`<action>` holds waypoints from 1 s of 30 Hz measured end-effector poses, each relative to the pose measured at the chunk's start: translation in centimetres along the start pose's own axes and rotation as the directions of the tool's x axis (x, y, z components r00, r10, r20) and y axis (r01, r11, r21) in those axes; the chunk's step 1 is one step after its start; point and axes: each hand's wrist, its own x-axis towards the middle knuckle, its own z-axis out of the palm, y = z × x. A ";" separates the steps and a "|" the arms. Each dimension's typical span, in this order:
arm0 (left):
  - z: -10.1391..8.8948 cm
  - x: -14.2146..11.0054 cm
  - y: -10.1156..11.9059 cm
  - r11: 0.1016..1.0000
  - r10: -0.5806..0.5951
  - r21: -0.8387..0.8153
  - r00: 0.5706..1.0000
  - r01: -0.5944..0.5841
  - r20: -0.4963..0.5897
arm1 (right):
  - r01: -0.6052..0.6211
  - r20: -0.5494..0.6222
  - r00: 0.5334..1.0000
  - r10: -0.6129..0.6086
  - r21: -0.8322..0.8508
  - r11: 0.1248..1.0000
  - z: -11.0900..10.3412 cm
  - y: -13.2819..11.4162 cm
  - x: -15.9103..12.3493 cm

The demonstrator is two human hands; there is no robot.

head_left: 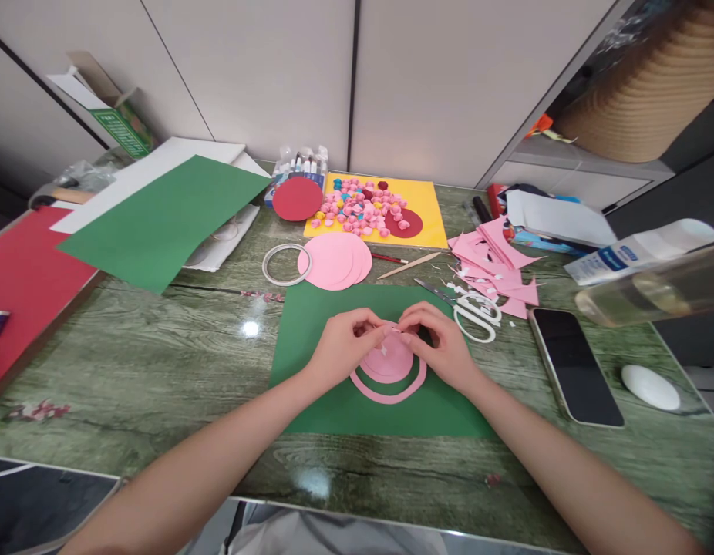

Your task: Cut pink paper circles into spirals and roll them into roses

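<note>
Both my hands meet at the top of a pink paper circle over a green paper sheet. My left hand pinches the circle's upper left edge between thumb and fingers. Opposite it, my right hand pinches the upper right edge, its fingertips close to the left ones. A small white piece lies on the circle. Around the circle's lower side curves a pink paper ring, lying on the green sheet. What the fingertips cover at the top edge is hidden.
Scissors with white handles lie beside pink scraps. Behind are stacked pink circles, a tape roll and a yellow sheet with many small rolled paper flowers. A phone and a white mouse lie right.
</note>
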 end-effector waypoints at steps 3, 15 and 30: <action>0.3 -0.2 0.1 1.000 0.003 0.030 1.000 -0.002 -0.024 | -0.009 -0.002 1.000 0.009 0.001 1.000 0.0 0.0 0.0; 0.6 -0.4 0.4 0.999 0.001 0.043 0.999 0.001 -0.041 | -0.024 -0.024 0.999 0.023 -0.018 1.000 0.2 0.0 0.0; 0.4 -0.3 0.1 0.999 -0.005 0.036 0.999 0.006 -0.040 | -0.044 -0.034 0.998 0.044 0.001 0.999 0.2 0.1 0.0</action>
